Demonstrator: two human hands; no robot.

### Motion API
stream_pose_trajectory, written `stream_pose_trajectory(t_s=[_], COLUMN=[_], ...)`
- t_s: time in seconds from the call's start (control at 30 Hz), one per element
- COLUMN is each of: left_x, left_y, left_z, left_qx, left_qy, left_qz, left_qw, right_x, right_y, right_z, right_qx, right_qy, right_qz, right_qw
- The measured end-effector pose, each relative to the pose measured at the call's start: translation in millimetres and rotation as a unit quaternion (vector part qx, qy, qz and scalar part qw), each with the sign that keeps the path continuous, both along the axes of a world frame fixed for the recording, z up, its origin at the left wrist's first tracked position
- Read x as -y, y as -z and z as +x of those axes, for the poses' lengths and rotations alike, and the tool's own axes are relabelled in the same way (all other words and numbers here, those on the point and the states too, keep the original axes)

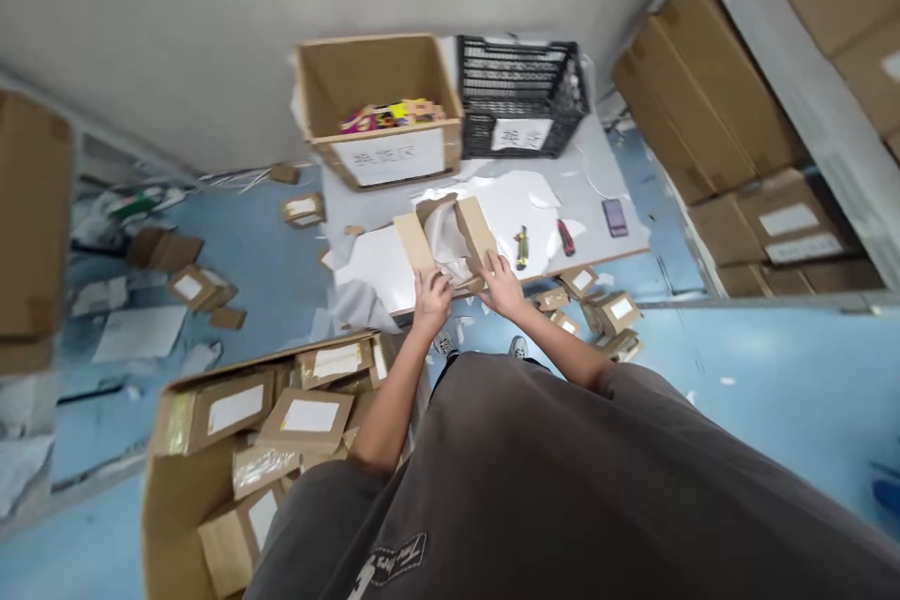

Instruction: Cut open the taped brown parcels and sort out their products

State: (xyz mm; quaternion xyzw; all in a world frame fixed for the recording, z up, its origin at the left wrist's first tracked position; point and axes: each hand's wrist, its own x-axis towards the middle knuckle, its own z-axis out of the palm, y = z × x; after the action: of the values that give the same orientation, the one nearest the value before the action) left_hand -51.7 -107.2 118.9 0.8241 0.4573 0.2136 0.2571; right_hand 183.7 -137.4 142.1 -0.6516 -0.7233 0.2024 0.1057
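Note:
A small cardboard box (416, 244) stands on the near side of the white table, its flaps folded outward. White wrapping paper (444, 232) lies crumpled inside it. My left hand (431, 302) is closed at the box's near left corner, fingers curled. With its thumb and fingers, my right hand (503, 286) grips the near right edge by the flap. A yellow-green utility knife (521, 247) lies just right of the box, and a red utility knife (566, 238) lies farther right.
Behind the box stand a large carton (383, 159) with colourful items and a black plastic crate (520, 98). A purple phone-like object (614, 217) rests at the table's right. Parcels fill a big carton (158, 497) at lower left; several parcels (611, 311) lie on the floor.

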Motion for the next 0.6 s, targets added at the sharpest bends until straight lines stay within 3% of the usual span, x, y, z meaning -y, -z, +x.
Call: stream_pose_trajectory(t_s=[0.1,0.2,0.3,0.4,0.5,0.6], left_x=[3,17,46,82,116,130], left_y=[-11.4,-20.2,-22.3,-17.1,-11.7,-12.0], left_z=[85,198,318,424,497,529], left_qx=[0.044,0.071,0.087,0.067,0.011,-0.034], left_qy=[0.075,0.187,0.296,0.388,0.441,0.435], left_qz=[0.040,0.041,0.007,-0.026,-0.024,-0.001], left_qw=[0.995,0.979,0.951,0.919,0.897,0.900], right_x=[46,112,188,254,291,296], right_y=[-19.7,-24.8,-12.1,11.3,32.5,40.5], right_z=[85,178,264,330,380,420], right_qx=[-0.015,-0.015,-0.013,-0.007,-0.019,-0.045], right_qy=[0.085,0.204,0.313,0.410,0.464,0.473], right_qz=[0.044,0.064,0.071,0.064,0.034,0.025], right_qw=[0.995,0.977,0.947,0.910,0.885,0.879])
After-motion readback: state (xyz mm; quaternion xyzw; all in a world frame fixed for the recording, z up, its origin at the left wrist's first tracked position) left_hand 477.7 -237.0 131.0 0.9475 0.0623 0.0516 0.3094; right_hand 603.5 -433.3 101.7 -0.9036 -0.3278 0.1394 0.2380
